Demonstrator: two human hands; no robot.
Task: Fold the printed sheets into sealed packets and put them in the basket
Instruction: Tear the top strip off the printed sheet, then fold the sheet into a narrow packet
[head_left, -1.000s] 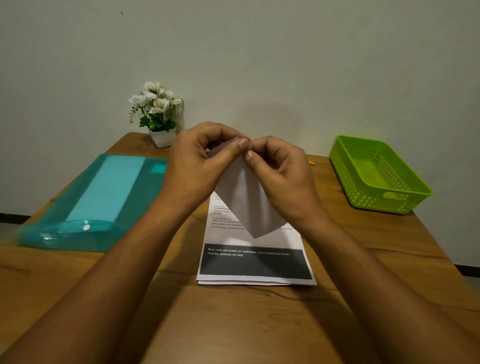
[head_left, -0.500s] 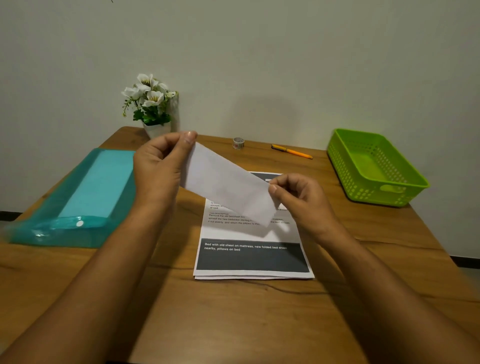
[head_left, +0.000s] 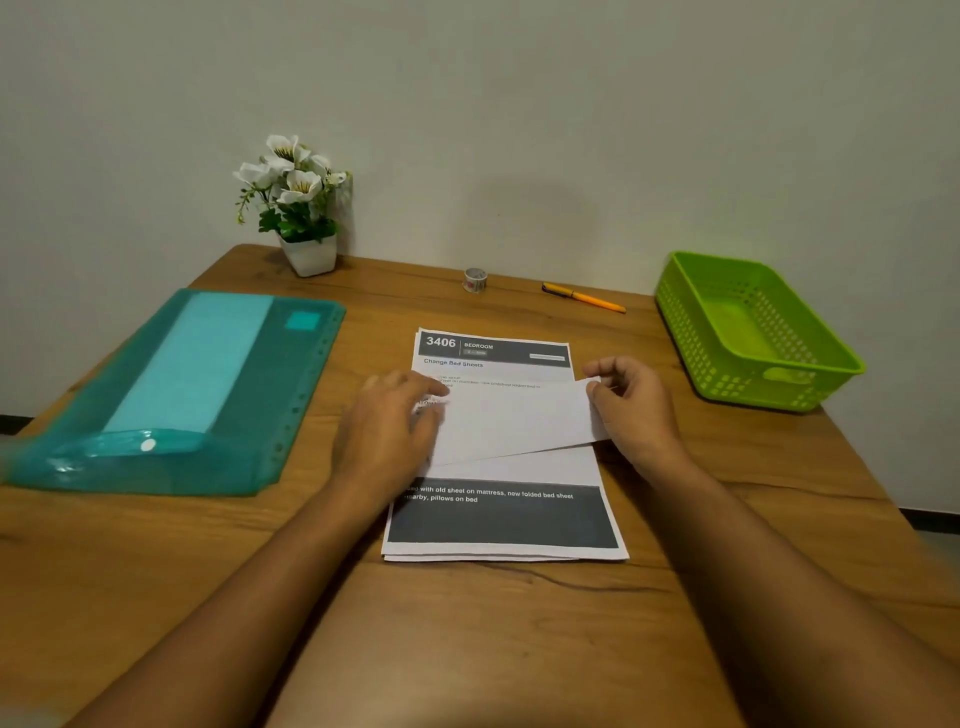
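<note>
A folded white sheet lies across the stack of printed sheets in the middle of the wooden table. My left hand rests on its left end, the fingers blurred and fairly straight. My right hand pinches the sheet's right end between thumb and fingers. The green basket stands at the right edge of the table, with nothing visible inside it.
A teal plastic folder covers the left side of the table. Along the back wall stand a white flower pot, a small tape roll and an orange pen.
Both hands lowered the folded sheet from the air onto the stack. It turned from a diagonal to nearly level, and the left hand went from pinching its end to lying on it.
</note>
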